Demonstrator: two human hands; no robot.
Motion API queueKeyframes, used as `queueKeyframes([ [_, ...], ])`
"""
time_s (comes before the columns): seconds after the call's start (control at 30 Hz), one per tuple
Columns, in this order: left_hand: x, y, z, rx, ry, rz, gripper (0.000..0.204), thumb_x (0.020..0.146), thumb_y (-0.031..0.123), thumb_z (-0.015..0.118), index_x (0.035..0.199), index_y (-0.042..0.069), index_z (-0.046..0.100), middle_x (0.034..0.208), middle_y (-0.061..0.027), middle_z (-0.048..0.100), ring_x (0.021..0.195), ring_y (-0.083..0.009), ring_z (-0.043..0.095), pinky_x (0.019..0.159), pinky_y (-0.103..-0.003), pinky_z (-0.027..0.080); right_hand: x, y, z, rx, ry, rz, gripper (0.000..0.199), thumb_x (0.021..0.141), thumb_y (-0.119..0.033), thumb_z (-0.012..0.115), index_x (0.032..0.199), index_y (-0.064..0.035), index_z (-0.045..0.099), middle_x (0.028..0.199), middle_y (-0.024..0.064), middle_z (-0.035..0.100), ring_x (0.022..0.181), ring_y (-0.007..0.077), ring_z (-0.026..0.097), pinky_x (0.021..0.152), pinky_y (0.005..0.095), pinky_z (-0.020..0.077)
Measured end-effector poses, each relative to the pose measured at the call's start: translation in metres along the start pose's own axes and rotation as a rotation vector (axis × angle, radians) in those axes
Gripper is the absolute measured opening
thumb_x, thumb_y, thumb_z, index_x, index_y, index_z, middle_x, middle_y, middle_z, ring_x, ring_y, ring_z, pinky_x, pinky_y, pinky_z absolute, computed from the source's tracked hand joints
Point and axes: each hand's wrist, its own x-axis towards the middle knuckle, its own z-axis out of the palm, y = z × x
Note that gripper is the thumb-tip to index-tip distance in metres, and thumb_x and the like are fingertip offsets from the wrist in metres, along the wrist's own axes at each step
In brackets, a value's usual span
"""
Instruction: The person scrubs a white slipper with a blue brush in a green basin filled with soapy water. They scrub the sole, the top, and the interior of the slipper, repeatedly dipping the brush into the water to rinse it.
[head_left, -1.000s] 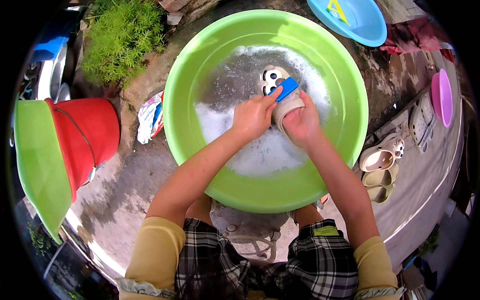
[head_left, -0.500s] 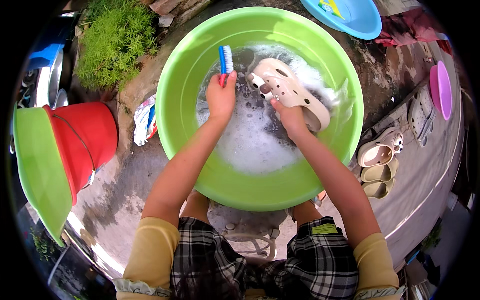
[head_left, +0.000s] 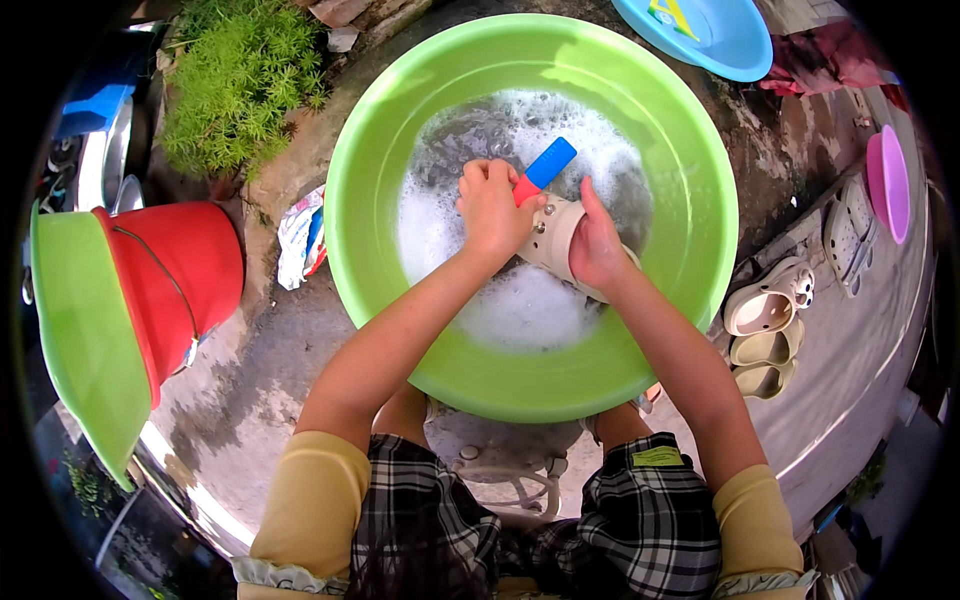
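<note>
A large green basin holds foamy water. Over it, my left hand grips a scrub brush whose blue and red handle points up and to the right; its bristles are hidden by my hand and the shoe. Tilted just above the suds is a beige clog with ventilation holes. My right hand holds this clog at its foot opening, thumb raised and the other fingers mostly out of sight. My left hand is right against the clog's toe part.
At left stands a red bucket beside a green tub. A crumpled packet leans near the basin. Right of it lie another beige clog, clog liners and a grey clog. A blue basin sits behind.
The brush has moved right, onto the clog, and its handle now points away with bristles out of sight. The clog has been turned and brought down toward the basin's middle.
</note>
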Motion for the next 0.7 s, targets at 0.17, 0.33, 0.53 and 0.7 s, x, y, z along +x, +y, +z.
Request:
queueKeyframes([
  [0.17, -0.011, -0.003, 0.006, -0.184, -0.024, -0.241, 0.038, 0.066, 0.014, 0.073, 0.094, 0.005, 0.049, 0.101, -0.0140, 0.049, 0.102, -0.0332, 0.042, 0.087, -0.040, 0.036, 0.009, 0.008, -0.008, -0.049, 0.051, -0.141, 0.064, 0.091, -0.053, 0.031, 0.124, 0.0013, 0.041, 0.118, 0.0125, 0.053, 0.104, 0.0246, 0.054, 0.092, 0.0403, 0.0411],
  [0.33, 0.001, -0.008, -0.006, -0.077, -0.189, 0.273, 0.032, 0.064, 0.005, 0.069, 0.091, 0.005, 0.052, 0.111, -0.0171, 0.050, 0.111, -0.0377, 0.044, 0.092, -0.041, 0.038, 0.009, -0.013, -0.008, 0.020, 0.086, 0.032, 0.058, 0.090, -0.049, 0.038, 0.118, -0.0001, 0.046, 0.112, 0.0137, 0.056, 0.100, 0.0265, 0.056, 0.089, 0.0417, 0.0425],
  [0.53, 0.057, 0.007, -0.047, -0.511, -0.709, -0.321, 0.068, 0.075, 0.016, 0.064, 0.133, 0.004, 0.030, 0.123, -0.0290, 0.044, 0.114, -0.0331, 0.048, 0.095, -0.037, 0.038, 0.008, 0.001, -0.005, -0.286, 0.369, 0.137, 0.037, 0.086, -0.033, 0.046, 0.105, -0.0020, 0.052, 0.095, 0.0110, 0.062, 0.078, 0.0219, 0.063, 0.069, 0.0341, 0.0529],
  [0.7, 0.032, 0.008, 0.008, 0.189, -0.838, 0.006, 0.072, 0.074, 0.027, 0.066, 0.131, 0.000, 0.031, 0.115, -0.0294, 0.051, 0.108, -0.0403, 0.050, 0.092, -0.041, 0.039, 0.024, 0.055, -0.007, -0.462, 0.355, 0.125, 0.025, 0.085, -0.017, 0.052, 0.105, -0.0026, 0.054, 0.095, 0.0072, 0.061, 0.083, 0.0193, 0.058, 0.073, 0.0308, 0.0470],
])
